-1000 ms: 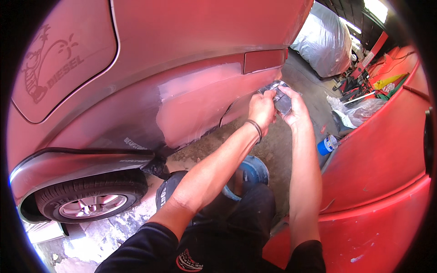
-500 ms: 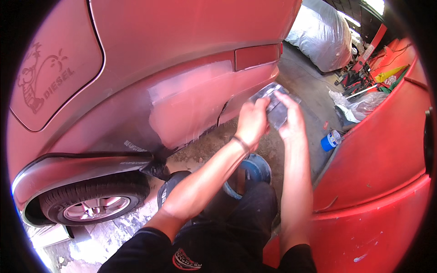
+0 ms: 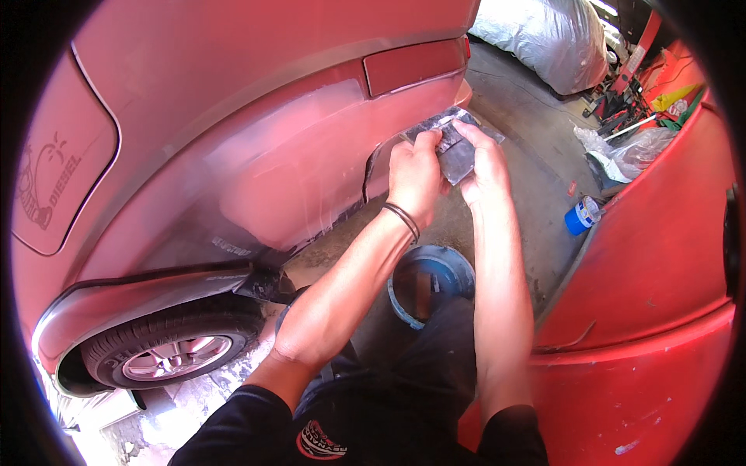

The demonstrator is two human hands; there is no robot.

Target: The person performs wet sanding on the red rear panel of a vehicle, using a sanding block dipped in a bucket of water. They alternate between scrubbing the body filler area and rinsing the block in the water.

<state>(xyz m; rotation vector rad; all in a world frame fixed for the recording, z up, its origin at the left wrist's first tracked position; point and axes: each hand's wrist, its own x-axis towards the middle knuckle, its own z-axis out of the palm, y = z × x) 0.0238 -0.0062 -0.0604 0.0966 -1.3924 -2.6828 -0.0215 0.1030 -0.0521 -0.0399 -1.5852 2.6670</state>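
Note:
My left hand (image 3: 412,175) and my right hand (image 3: 486,171) grip a dark grey, rectangular sheet or pad (image 3: 456,161), probably sandpaper, wet-looking and creased on top, with thumbs on its upper face. A dark band circles my left wrist. Just beyond and left of the hands is the red car's body panel (image 3: 171,93), with a lighter, smooth filler-like patch (image 3: 268,198) along its lower part. I cannot tell whether the pad touches the panel. Below my hands a blue bucket (image 3: 402,272) stands on the floor, holding something hard to make out.
Car wheel (image 3: 175,359) at lower left; another red body (image 3: 637,272) close on my right. A blue container (image 3: 583,217) stands on the concrete floor (image 3: 536,140). Behind are a covered vehicle (image 3: 544,43), crumpled plastic (image 3: 625,151) and assorted red, yellow and green items (image 3: 668,97).
Both hands have moved upward in the picture with the pad, still gripping it. The view has shifted, so the car's panel and blue bucket sit differently in the frame.

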